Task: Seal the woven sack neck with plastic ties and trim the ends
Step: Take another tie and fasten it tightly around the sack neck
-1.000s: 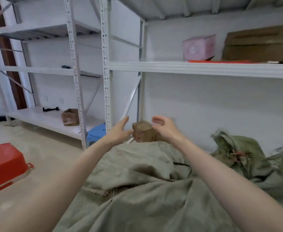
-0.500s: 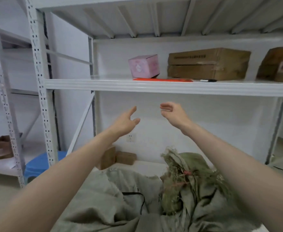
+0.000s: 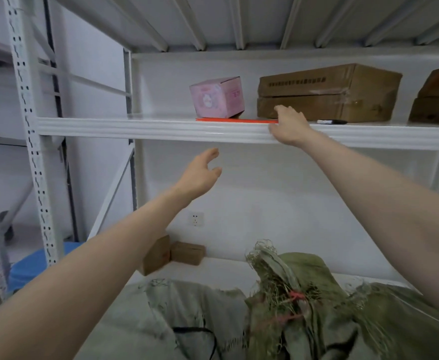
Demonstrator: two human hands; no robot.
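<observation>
Both slack-fingered: right hand [image 3: 290,126] on shelf [image 3: 135,128] lip by orange strip [image 3: 236,120], left hand [image 3: 200,175] midair.

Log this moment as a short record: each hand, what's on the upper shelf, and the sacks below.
shelf: holds pink box, brown cartons, black marker, flat orange strip
left hand: open, in the air below the shelf, holding nothing
right hand: at the shelf's front edge, by the orange strip's right end; grip unclear
green sack: below, neck bunched with a red tie, frayed ends sticking out
pale sack: left of the green sack, lying slack
</observation>
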